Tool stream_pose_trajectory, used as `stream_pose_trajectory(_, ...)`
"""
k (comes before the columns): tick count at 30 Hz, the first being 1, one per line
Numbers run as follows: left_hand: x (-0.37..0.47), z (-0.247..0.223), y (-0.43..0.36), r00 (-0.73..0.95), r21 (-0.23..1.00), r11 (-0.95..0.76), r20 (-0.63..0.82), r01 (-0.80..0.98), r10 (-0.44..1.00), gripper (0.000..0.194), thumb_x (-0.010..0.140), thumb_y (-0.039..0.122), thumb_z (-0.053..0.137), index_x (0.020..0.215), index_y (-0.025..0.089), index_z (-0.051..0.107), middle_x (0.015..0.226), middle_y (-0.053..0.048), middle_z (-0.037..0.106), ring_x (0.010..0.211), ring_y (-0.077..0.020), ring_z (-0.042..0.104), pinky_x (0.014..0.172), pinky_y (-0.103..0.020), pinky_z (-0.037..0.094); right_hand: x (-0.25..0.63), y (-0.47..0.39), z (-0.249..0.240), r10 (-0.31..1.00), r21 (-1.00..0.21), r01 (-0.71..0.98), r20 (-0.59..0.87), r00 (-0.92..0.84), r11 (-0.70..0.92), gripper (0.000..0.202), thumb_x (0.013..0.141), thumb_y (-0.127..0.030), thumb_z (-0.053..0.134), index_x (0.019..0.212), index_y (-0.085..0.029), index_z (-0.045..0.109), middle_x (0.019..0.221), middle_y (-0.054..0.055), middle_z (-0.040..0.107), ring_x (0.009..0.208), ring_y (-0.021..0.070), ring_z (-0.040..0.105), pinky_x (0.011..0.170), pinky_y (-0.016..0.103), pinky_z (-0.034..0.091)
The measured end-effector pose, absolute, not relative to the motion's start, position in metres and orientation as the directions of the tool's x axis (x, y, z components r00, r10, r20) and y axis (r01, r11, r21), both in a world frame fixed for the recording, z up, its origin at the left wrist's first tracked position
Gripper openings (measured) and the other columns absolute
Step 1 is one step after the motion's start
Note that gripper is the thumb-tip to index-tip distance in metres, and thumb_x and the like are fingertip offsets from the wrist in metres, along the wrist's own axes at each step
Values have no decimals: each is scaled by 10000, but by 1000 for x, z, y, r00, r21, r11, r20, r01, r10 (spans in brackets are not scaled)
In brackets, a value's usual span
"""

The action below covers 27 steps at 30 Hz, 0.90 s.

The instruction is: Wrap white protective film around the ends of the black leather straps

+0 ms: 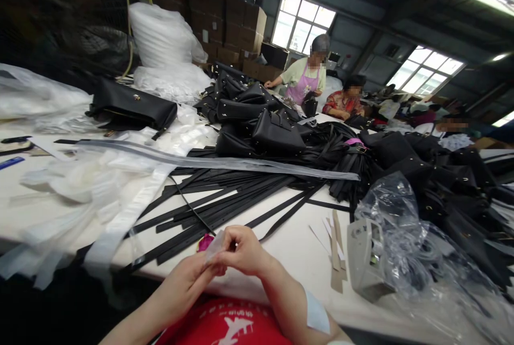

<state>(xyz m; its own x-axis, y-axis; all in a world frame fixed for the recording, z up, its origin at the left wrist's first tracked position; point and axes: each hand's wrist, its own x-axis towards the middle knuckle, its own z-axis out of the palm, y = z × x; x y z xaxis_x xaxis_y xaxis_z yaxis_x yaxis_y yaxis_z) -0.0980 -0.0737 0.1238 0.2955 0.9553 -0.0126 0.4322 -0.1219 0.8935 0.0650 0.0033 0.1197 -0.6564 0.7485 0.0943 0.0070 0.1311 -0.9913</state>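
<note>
My two hands meet close to my body at the table's front edge. A small piece of translucent white film (214,247) sticks up between them. My right hand (246,251) is closed in a pinch at the film's right side. Beneath it, my left hand (196,272) has its fingers closed around the film's lower end; some of them are hidden. Just behind the film shows a small magenta item (205,242), too covered to identify. Long black straps (217,203) lie in a loose bundle right beyond my hands.
Black handbags (277,133) are heaped behind the straps, with another bag (134,104) at left. White film strips (128,216) hang over the front edge. A white tape dispenser-like device (365,254) and clear plastic bags (417,243) stand right. Co-workers (305,82) work across the table.
</note>
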Motion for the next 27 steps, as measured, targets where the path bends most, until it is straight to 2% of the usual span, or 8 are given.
stream_pose_trajectory(3, -101, 121, -76, 254, 885, -96, -26, 455, 967, 358, 938, 426, 418, 812, 222, 685, 834, -18, 716, 807, -179, 655, 765, -226, 490, 69, 23, 109, 780, -987, 155, -70, -621, 35, 327, 708, -461, 749, 673, -183, 581, 600, -38, 606, 513, 87, 530, 505, 201, 388)
stream_pose_trajectory(6, -105, 119, -77, 198, 883, -65, -32, 465, 980, 381, 928, 447, 431, 787, 216, 700, 848, -27, 725, 832, -189, 660, 785, -232, 493, 77, 64, 95, 911, -934, 338, -239, -337, -120, 293, 826, -451, 633, 727, -175, 627, 611, -24, 644, 471, 77, 533, 483, 188, 391)
stream_pose_trajectory(8, -109, 120, -78, 161, 890, -40, -38, 455, 986, 402, 923, 468, 431, 777, 212, 704, 846, -31, 726, 833, -194, 661, 783, -236, 499, 85, 98, 88, 934, -893, 401, -302, -191, -207, 359, 856, -458, 598, 655, -162, 614, 523, -5, 624, 413, 83, 518, 440, 190, 366)
stream_pose_trajectory(12, -113, 120, -81, 118, 897, -20, -36, 442, 992, 428, 917, 496, 429, 768, 208, 707, 831, -37, 726, 829, -201, 667, 776, -235, 507, 93, 156, 78, 921, -828, 455, -387, -41, -328, 467, 827, -486, 639, 513, -145, 585, 380, 24, 544, 352, 102, 478, 387, 210, 334)
stream_pose_trajectory(15, -116, 119, -84, 108, 898, -23, -28, 440, 994, 431, 923, 496, 415, 781, 211, 704, 819, -31, 726, 813, -193, 671, 764, -225, 510, 88, 179, 73, 907, -814, 418, -417, 64, -404, 414, 816, -440, 683, 555, -130, 597, 430, 3, 552, 377, 83, 467, 387, 201, 349)
stream_pose_trajectory(21, -122, 116, -89, 61, 898, -2, -27, 439, 998, 415, 920, 491, 430, 784, 211, 706, 810, -35, 734, 793, -197, 675, 741, -228, 513, 81, 193, 69, 868, -859, 161, -453, 203, -486, 269, 937, -380, 556, 915, -115, 600, 736, -16, 592, 529, 64, 527, 473, 191, 461)
stream_pose_trajectory(27, -127, 114, -91, 27, 903, 8, -22, 430, 999, 407, 912, 481, 442, 762, 212, 708, 794, -34, 731, 767, -196, 672, 732, -233, 504, 86, 191, 74, 848, -867, -9, -490, 200, -498, 257, 950, -370, 534, 967, -121, 593, 769, -8, 593, 554, 70, 542, 473, 189, 467)
